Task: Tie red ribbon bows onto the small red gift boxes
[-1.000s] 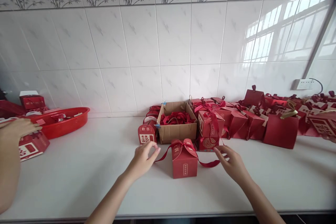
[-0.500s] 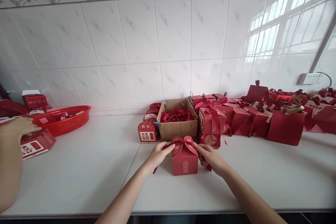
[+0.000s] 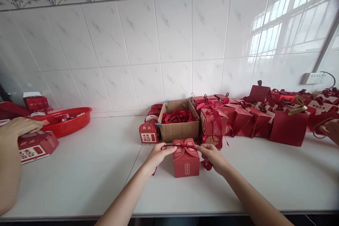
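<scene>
A red gift box (image 3: 186,166) with pale printing stands upright on the white counter in front of me, its curved top flaps folded inward. Across those flaps runs a dark red ribbon (image 3: 183,146), stretched taut and crossed at the middle. My left hand (image 3: 158,154) pinches one side of the ribbon at the box's left, with a loose tail hanging below. On the opposite side my right hand (image 3: 211,155) pinches the other part, and a loop of ribbon droops beneath its fingers.
Behind the box sits a cardboard box (image 3: 180,132) of red ribbons, beside a small arched red box (image 3: 148,135). Finished red boxes (image 3: 242,122) crowd the right. Another person's hand (image 3: 28,126) holds a red box by a red basin (image 3: 72,123); a further hand (image 3: 331,130) shows at far right.
Both my hands have drawn slightly apart, and the ribbon is tighter and flatter on the box top. The left person's box has shifted a little. A hand has appeared at far right.
</scene>
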